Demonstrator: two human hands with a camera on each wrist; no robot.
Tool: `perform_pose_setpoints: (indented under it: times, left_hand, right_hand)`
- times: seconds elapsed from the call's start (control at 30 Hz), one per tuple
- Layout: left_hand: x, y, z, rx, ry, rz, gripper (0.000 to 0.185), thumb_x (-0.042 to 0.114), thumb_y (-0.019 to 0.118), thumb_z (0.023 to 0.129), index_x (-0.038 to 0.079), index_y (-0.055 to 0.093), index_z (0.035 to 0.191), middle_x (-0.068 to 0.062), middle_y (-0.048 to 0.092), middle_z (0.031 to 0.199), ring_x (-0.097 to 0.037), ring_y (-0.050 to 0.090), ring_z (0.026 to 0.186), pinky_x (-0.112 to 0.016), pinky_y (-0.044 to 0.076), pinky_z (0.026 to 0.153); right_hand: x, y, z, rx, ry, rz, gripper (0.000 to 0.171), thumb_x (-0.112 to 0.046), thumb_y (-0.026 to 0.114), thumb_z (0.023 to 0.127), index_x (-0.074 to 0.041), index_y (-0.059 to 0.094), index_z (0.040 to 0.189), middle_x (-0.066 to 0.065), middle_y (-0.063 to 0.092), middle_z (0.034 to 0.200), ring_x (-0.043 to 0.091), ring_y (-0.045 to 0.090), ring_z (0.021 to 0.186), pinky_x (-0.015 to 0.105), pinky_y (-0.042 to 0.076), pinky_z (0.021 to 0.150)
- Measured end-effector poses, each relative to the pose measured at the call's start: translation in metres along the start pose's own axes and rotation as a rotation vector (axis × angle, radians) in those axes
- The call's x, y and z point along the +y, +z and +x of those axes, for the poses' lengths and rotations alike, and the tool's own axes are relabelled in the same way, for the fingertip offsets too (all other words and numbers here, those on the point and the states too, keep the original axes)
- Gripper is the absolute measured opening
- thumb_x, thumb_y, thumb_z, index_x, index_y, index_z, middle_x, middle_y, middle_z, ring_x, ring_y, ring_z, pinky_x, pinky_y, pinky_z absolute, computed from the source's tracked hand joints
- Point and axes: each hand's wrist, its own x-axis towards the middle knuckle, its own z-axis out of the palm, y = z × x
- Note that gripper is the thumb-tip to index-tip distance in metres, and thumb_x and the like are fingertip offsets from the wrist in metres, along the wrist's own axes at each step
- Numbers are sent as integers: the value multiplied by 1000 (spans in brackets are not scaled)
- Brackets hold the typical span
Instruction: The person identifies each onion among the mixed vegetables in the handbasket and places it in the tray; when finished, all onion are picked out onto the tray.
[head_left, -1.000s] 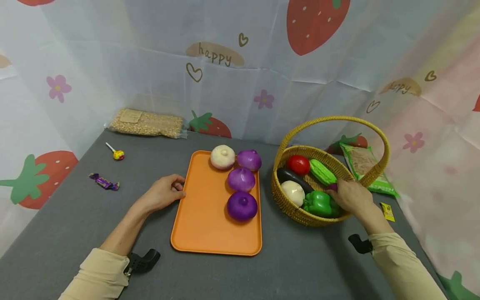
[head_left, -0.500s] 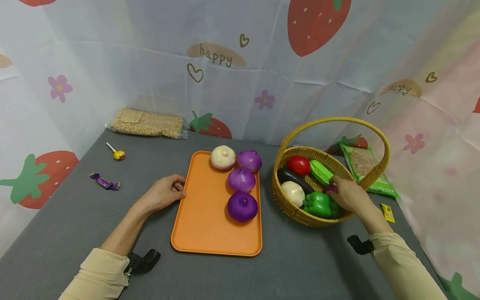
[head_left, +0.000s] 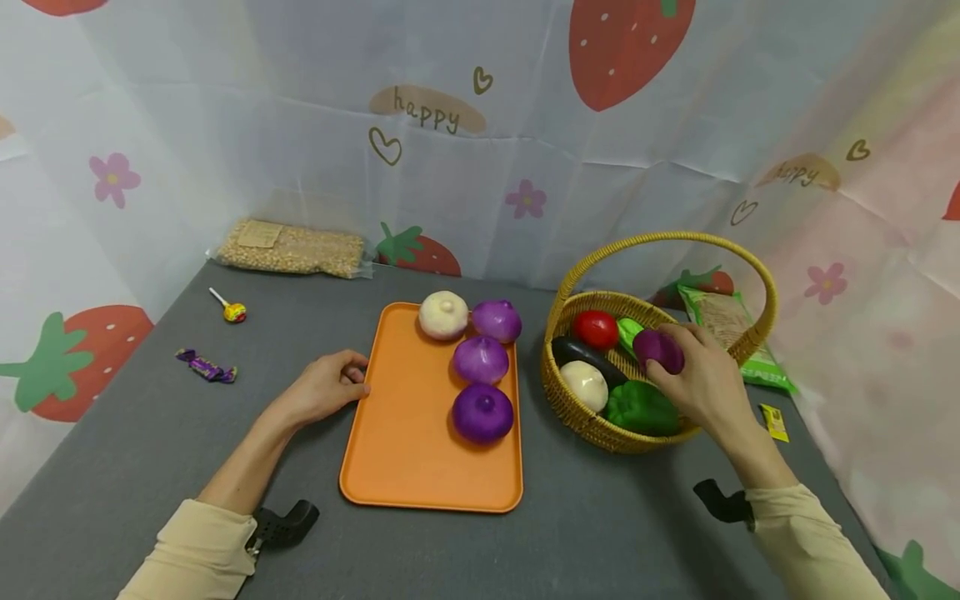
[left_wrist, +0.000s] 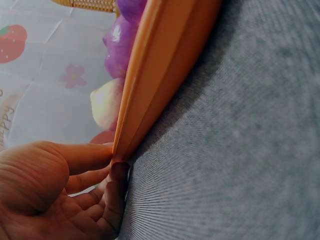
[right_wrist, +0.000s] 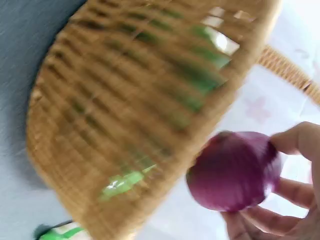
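Note:
My right hand grips a dark purple onion between thumb and fingers, over the right side of the yellow wicker basket. In the right wrist view the onion shows above the rim. Inside the basket lie a red tomato, a green cucumber, an eggplant, a white onion and a green bell pepper. My left hand pinches the left edge of the orange tray, thumb on the rim in the left wrist view.
On the tray stand a white onion and purple onions in a row along its right side. A bag of kernels, a lollipop and a purple candy lie left; a green bag and yellow packet lie right.
My right hand has lifted the dark purple onion up from beside the bell pepper, so that it now overlaps the cucumber. The left hand stays at the tray's edge.

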Motion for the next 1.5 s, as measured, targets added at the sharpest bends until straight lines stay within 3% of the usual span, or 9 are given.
perform_pose_setpoints:
  times: [0.17, 0.3, 0.47, 0.57, 0.77, 1.5]
  left_hand:
    - [1, 0, 0, -1, -1, 0, 43, 14, 62, 94, -6, 53, 130, -15, 61, 101, -18, 56, 81, -31, 44, 73]
    - [2, 0, 0, -1, -3, 3, 43, 15, 62, 94, -6, 53, 130, -15, 61, 101, -18, 57, 82, -31, 44, 73]
    - [2, 0, 0, -4, -14, 8, 45, 15, 63, 94, -6, 52, 131, -15, 61, 102, -19, 57, 83, -31, 44, 73]
    - [2, 1, -1, -4, -17, 6, 45, 15, 62, 94, -7, 52, 132, -15, 61, 102, -19, 57, 83, -31, 44, 73]
    - [1, 2, -1, -4, -17, -2, 44, 14, 62, 94, -7, 52, 131, -15, 61, 102, -18, 56, 83, -31, 44, 74]
    - [2, 0, -1, 8, -9, 8, 41, 13, 62, 94, -7, 53, 128, -14, 61, 100, -18, 56, 81, -31, 44, 73]
  right_hand:
    - [-26, -1, -8, 219, -215, 76, 47, -15, 75, 78, 0, 65, 121, 24, 60, 125, 41, 59, 105, 53, 54, 71]
    - [-52, -1, -16, 293, -386, 97, 45, -20, 72, 78, -1, 66, 119, 22, 62, 122, 36, 60, 107, 47, 54, 73]
    - [-82, 7, -30, 233, -572, 115, 45, -39, 57, 91, -5, 65, 119, 19, 60, 125, 31, 58, 108, 43, 51, 81]
    - [-93, 18, -38, 147, -645, 111, 42, -35, 61, 89, -8, 64, 122, 17, 58, 126, 28, 57, 110, 42, 52, 85]
    - [-95, 40, -49, 5, -687, 66, 60, -19, 84, 69, -11, 62, 124, 12, 58, 125, 25, 59, 111, 41, 53, 88]
    - [-116, 85, -48, -99, -754, -2, 44, -18, 85, 73, -15, 62, 111, 8, 60, 123, 22, 59, 114, 33, 52, 93]
